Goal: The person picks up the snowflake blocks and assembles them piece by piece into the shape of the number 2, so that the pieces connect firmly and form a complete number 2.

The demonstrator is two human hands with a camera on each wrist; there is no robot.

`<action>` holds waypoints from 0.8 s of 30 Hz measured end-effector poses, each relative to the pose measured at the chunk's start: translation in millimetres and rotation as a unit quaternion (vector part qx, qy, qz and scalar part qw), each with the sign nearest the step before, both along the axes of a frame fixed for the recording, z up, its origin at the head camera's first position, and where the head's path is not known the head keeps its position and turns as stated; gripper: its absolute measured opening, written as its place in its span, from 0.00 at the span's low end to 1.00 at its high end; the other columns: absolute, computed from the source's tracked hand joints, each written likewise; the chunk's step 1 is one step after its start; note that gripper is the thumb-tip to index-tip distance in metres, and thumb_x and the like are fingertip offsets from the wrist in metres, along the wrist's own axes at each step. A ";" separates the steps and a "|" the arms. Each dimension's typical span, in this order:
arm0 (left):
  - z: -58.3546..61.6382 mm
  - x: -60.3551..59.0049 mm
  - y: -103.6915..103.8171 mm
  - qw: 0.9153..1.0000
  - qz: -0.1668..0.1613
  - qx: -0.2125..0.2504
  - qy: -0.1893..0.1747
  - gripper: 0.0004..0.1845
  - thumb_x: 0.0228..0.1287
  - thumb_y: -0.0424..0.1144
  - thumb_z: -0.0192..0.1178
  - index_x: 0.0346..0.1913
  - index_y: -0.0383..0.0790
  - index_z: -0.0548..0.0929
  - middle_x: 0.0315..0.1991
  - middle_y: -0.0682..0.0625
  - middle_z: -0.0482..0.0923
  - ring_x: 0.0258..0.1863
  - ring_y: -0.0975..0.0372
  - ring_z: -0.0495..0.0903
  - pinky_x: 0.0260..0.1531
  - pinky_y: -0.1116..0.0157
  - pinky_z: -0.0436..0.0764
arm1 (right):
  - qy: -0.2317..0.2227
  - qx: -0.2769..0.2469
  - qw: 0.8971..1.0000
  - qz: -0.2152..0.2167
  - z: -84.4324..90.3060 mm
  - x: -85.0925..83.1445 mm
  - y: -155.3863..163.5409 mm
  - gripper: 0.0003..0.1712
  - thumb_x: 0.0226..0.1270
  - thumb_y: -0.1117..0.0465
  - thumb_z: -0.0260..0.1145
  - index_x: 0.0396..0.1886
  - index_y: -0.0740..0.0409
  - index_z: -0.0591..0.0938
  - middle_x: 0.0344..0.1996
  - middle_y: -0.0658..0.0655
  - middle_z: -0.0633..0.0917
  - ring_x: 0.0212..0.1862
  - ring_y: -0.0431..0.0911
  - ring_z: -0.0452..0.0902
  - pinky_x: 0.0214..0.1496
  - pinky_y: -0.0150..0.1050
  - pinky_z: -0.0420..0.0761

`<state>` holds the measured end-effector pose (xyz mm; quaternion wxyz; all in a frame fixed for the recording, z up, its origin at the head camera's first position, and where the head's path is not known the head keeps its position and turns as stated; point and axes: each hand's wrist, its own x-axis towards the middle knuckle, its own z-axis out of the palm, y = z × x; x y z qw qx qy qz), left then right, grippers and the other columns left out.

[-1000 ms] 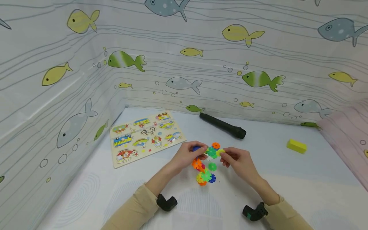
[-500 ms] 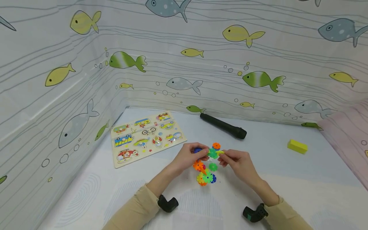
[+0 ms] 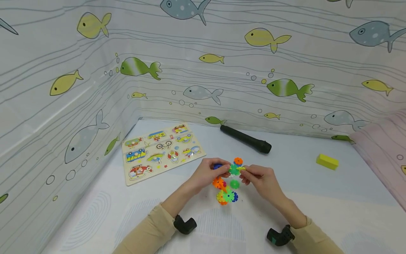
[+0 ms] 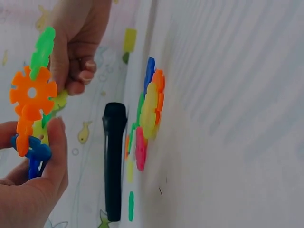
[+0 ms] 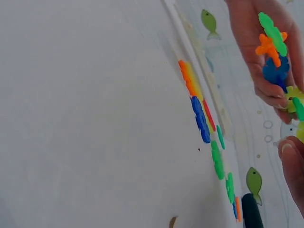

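My left hand [image 3: 206, 174] holds a chain of notched, flower-shaped plastic discs. In the left wrist view, an orange disc [image 4: 33, 92] and a green disc [image 4: 42, 50] stand up from a blue disc [image 4: 35, 151] by the left fingers. My right hand [image 3: 261, 178] pinches a yellow disc [image 3: 241, 168] between thumb and fingertips. That disc is edge-on, right at the rim of a green disc [image 3: 234, 169] on the chain's right side. The right wrist view shows the right thumb [image 5: 290, 159] close to the yellow disc and the chain in the left hand's fingers.
Loose discs lie below the hands, among them a green disc [image 3: 234, 184] and a blue disc [image 5: 200, 119]. Behind stands a black microphone [image 3: 246, 139] lying flat. A wooden vehicle puzzle board [image 3: 165, 165] is at back left, a yellow block [image 3: 327, 161] at right.
The yellow disc in my right hand has turned from facing the head camera to edge-on, against the green disc. My left hand has shifted only slightly.
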<state>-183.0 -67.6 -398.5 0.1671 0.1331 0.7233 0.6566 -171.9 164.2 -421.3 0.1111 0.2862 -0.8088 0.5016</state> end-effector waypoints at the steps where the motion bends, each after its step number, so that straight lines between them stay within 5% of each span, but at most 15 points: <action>1: -0.5 -0.4 -0.1 1.000 0.000 0.000 0.000 0.17 0.73 0.42 0.59 0.57 0.34 0.82 0.46 0.43 0.85 0.44 0.57 0.87 0.55 0.57 0.82 | -0.006 0.002 1.000 0.000 0.3 -0.1 0.4 0.06 0.66 0.72 0.66 0.38 0.64 0.88 0.26 0.57 0.87 0.25 0.46 0.82 0.31 0.36 0.86; 10: -0.3 -1.9 -1.1 1.000 -0.001 0.004 -0.002 0.17 0.74 0.42 0.58 0.57 0.35 0.82 0.48 0.43 0.84 0.47 0.53 0.86 0.55 0.60 0.82 | -0.125 0.016 0.992 -0.018 0.5 0.4 3.0 0.16 0.66 0.63 0.69 0.51 0.65 0.85 0.33 0.61 0.89 0.31 0.46 0.85 0.39 0.32 0.86; 17: -0.1 -3.9 -2.1 1.000 0.008 0.006 0.002 0.17 0.74 0.42 0.58 0.57 0.35 0.82 0.49 0.43 0.84 0.45 0.57 0.87 0.54 0.61 0.83 | -0.119 0.079 0.989 -0.037 -3.6 -1.2 5.7 0.16 0.62 0.66 0.73 0.50 0.62 0.85 0.37 0.55 0.88 0.37 0.44 0.85 0.44 0.34 0.85; 24: 0.3 -3.4 -3.5 1.000 0.007 0.010 0.009 0.17 0.74 0.42 0.57 0.57 0.35 0.82 0.49 0.43 0.84 0.44 0.58 0.87 0.51 0.64 0.83 | -0.115 0.181 0.977 0.016 -18.2 -5.2 1.3 0.16 0.63 0.63 0.72 0.51 0.58 0.85 0.42 0.51 0.85 0.42 0.42 0.80 0.48 0.35 0.83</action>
